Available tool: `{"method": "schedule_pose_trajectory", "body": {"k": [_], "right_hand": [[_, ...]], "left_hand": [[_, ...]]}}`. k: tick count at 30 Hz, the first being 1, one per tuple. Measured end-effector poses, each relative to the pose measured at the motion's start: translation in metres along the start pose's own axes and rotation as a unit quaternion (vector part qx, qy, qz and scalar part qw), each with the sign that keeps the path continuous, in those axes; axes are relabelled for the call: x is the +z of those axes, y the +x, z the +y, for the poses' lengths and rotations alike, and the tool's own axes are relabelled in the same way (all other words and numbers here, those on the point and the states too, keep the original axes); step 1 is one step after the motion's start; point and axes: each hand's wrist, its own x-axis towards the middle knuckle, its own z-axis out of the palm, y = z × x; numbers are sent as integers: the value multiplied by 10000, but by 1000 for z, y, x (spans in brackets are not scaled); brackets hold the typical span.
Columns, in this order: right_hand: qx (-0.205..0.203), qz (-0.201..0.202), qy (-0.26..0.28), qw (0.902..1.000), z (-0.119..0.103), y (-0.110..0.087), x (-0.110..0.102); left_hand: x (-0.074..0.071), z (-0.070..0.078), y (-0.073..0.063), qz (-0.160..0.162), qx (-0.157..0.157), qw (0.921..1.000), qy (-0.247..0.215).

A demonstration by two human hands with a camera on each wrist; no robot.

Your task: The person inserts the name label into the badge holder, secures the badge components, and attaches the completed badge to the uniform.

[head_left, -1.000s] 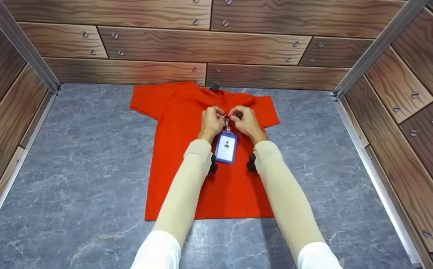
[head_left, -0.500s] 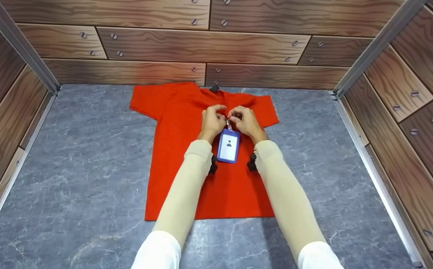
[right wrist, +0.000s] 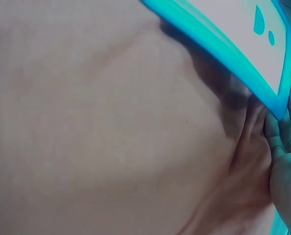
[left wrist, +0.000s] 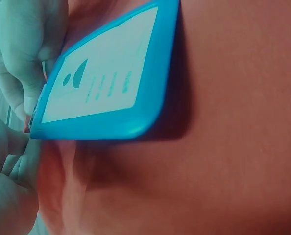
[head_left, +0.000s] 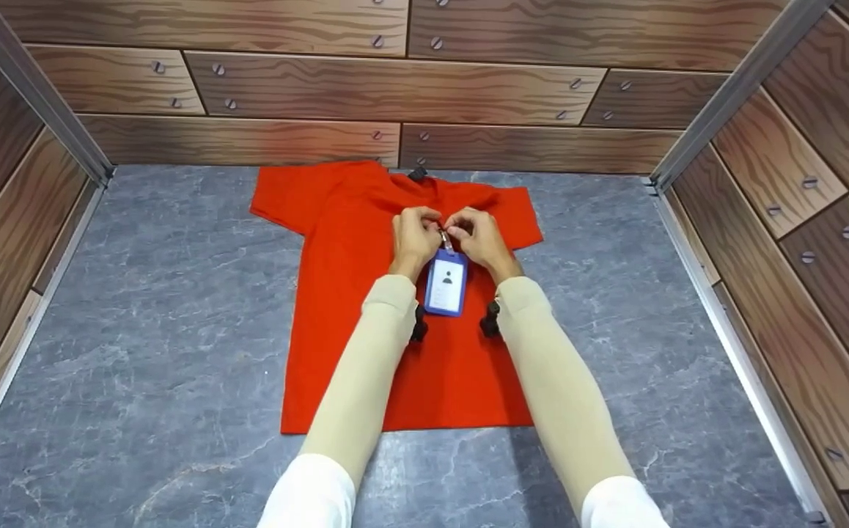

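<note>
A red T-shirt [head_left: 351,293] lies spread on the grey floor, collar toward the back wall. Over its chest hangs an ID badge [head_left: 445,284] in a blue holder, with a person icon on its white card. My left hand [head_left: 414,238] pinches the metal clip [head_left: 446,239] at the badge's top. Beside it, my right hand [head_left: 479,236] pinches shirt fabric between thumb and forefinger, fingertips right at the clip. In the right wrist view, folds of cloth [right wrist: 251,129] rise toward the fingers. The badge casts a shadow on the shirt in the left wrist view.
Wood-patterned panels [head_left: 395,88] enclose the back and sides, with metal rails [head_left: 732,352] along the floor edges. A small black object [head_left: 418,174] sits at the collar. Dark wrist-worn devices [head_left: 490,320] show on the inner side of both forearms.
The badge has swayed right and then a little back left, and now hangs slightly higher. Both hands keep nearly the same place. The shirt lies as before.
</note>
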Motion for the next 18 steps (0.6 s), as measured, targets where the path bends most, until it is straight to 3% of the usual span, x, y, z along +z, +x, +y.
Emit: {"method": "schedule_pose_trajectory", "body": {"k": [12,18], "right_hand": [[560,255,35,9981,-5,1,3],[437,335,-260,9981,-7,2,6]], "left_hand": [[-3,-1,0,-14,73,9999,-100],[-1,-3,-1,-49,-130,9998,-130]]}}
